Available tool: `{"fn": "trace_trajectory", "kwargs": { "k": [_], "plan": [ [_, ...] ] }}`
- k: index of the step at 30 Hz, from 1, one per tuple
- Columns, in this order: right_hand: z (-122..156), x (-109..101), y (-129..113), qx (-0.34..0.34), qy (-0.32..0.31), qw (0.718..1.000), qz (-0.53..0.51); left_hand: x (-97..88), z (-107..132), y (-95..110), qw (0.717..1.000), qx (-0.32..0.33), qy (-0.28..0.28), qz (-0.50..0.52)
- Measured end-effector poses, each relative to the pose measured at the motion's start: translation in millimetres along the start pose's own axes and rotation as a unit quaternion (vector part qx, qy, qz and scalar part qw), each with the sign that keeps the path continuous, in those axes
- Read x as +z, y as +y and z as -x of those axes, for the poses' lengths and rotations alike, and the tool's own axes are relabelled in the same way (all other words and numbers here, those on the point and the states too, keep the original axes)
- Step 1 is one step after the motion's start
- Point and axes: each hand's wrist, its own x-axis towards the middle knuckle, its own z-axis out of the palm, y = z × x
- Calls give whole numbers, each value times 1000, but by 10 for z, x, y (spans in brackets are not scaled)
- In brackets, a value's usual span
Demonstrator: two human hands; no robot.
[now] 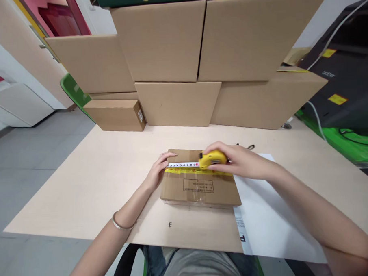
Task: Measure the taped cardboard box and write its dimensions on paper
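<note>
A flat cardboard box with yellow packing tape and a printed label frame lies on the table in front of me. My right hand is wrapped round a yellow tape measure over the box's upper right part. Its white blade is pulled out to the left along the yellow tape, with numbers up to about ten showing. At the box's left edge, my left hand holds the blade's end, fingers closed at the corner; the exact tip is hidden.
A white sheet or bag lies right of the box, partly under my right arm. Large cardboard boxes line the table's back edge, with a smaller carton at back left. Dark equipment and a white cable stand at right.
</note>
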Motion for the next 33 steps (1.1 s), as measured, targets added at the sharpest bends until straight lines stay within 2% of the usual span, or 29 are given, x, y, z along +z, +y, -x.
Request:
{"fn": "trace_trajectory", "kwargs": {
  "k": [4, 8, 10, 12, 15, 17, 19, 22, 25, 28, 30, 33],
  "plan": [
    [-540, 226, -299, -66, -28, 996, 49, 39, 7, -23, 998, -10, 20, 66],
    [-829, 341, -451, -142, -56, 988, 36, 92, -13, -44, 993, -35, 41, 101],
    [-850, 337, -454, -161, -51, 986, 19, 86, -30, -50, 994, -36, 45, 90],
    [-779, 290, -400, -146, -39, 988, -12, 44, -25, -22, 998, -22, 33, 57],
    [-524, 154, -240, -99, -14, 993, -61, -36, 77, 155, 996, 45, 13, -75],
    [-295, 48, -132, -73, -7, 993, -87, -33, 224, 368, 975, 113, 30, -186],
    [-63, -44, -59, -48, -18, 992, -113, 61, 419, 594, 949, 177, 19, -260],
    [207, -122, -31, -59, -68, 985, -147, 361, 712, 794, 918, 226, -59, -320],
    [335, -121, -56, -95, -140, 971, -168, 705, 898, 743, 880, 263, -121, -377],
    [335, -75, -76, -111, -204, 957, -176, 927, 964, 565, 837, 289, -122, -449],
    [290, -50, -76, -124, -222, 952, -170, 980, 969, 473, 802, 321, -113, -491],
    [200, -55, -55, -132, -214, 956, -154, 954, 947, 433, 763, 356, -113, -527]
  ]
}}
